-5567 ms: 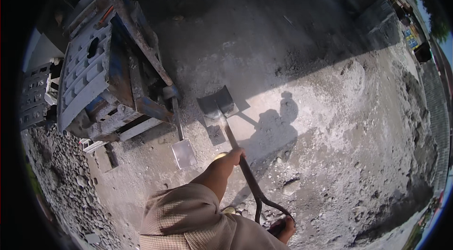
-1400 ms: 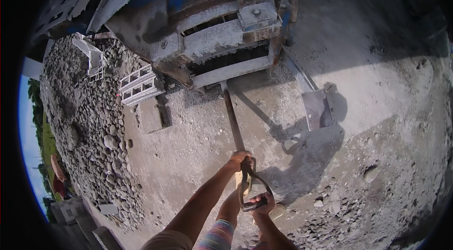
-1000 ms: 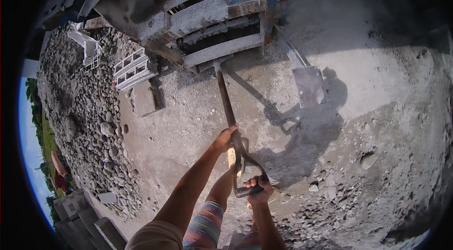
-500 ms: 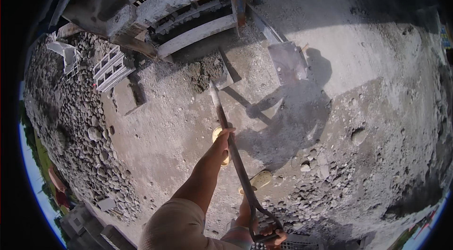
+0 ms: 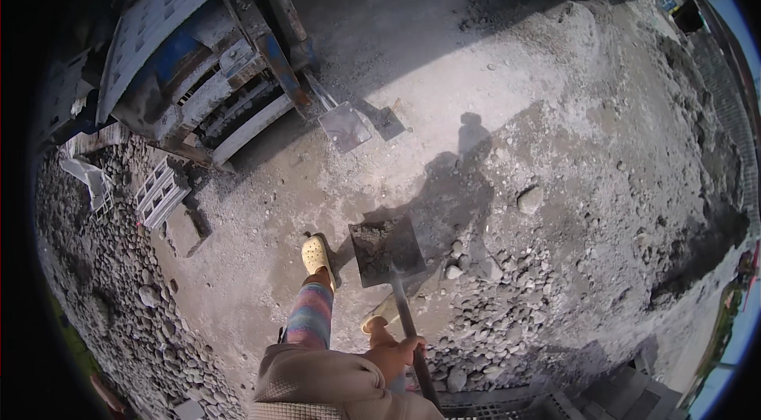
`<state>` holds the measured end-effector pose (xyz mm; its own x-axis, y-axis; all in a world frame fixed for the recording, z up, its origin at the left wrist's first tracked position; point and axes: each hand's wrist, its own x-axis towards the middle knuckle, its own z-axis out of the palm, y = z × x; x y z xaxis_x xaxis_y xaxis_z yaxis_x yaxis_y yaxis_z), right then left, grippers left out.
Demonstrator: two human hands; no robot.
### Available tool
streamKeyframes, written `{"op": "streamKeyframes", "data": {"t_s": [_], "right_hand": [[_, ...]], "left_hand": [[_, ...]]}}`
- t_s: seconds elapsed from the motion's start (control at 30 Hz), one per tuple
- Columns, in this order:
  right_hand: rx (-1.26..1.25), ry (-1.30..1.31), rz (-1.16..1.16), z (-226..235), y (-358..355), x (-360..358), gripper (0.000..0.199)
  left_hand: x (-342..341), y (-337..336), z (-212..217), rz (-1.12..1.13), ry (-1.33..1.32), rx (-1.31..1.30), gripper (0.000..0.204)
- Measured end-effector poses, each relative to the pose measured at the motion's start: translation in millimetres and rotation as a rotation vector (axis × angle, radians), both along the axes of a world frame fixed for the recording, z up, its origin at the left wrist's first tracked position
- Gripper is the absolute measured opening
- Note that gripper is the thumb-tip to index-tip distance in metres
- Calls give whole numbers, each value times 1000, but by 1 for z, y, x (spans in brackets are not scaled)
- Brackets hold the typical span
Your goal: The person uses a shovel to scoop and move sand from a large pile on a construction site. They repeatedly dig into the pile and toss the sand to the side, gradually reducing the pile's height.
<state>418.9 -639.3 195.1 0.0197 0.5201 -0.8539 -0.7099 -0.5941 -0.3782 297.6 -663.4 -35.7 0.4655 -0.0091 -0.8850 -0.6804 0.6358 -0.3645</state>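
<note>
My left hand [image 5: 408, 349] is closed around the shaft of a square-bladed shovel [image 5: 406, 309]. The blade [image 5: 400, 241] hangs low in front of my feet, with a thin layer of grey, damp-looking mix on its left part. The shaft runs down past the lower edge, so the shovel's handle end is hidden. My right hand is out of the picture. My pale yellow clogs [image 5: 315, 255] stand to the left of the blade and just beneath it.
A block-moulding machine [image 5: 238, 103] with blue parts stands at the far left, a second square shovel [image 5: 345, 126] beside it. White hollow blocks [image 5: 162, 194] rest near a stone heap [image 5: 119, 277]. Loose stones [image 5: 499, 301] and a larger rock [image 5: 529, 199] lie to the right.
The shovel has come back toward me and right, away from the machine. The heaped mix on its blade is mostly gone. My view has turned right, and my right hand has left it.
</note>
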Motion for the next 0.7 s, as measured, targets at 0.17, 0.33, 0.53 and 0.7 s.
{"op": "streamKeyframes", "data": {"t_s": [0.17, 0.33, 0.53, 0.7], "right_hand": [[-36, -105, -110, 44, 22, 11, 16], [-95, -171, -216, 64, 64, -14, 16], [-90, -122, -275, 61, 134, -61, 16], [226, 93, -158, 15, 205, -90, 17]], "left_hand": [[56, 38, 56, -277, -235, 152, 17], [48, 107, 49, -302, -258, 134, 17], [-47, 278, 56, -171, 12, 244, 11], [-231, 497, 70, 110, 379, 396, 12]]}}
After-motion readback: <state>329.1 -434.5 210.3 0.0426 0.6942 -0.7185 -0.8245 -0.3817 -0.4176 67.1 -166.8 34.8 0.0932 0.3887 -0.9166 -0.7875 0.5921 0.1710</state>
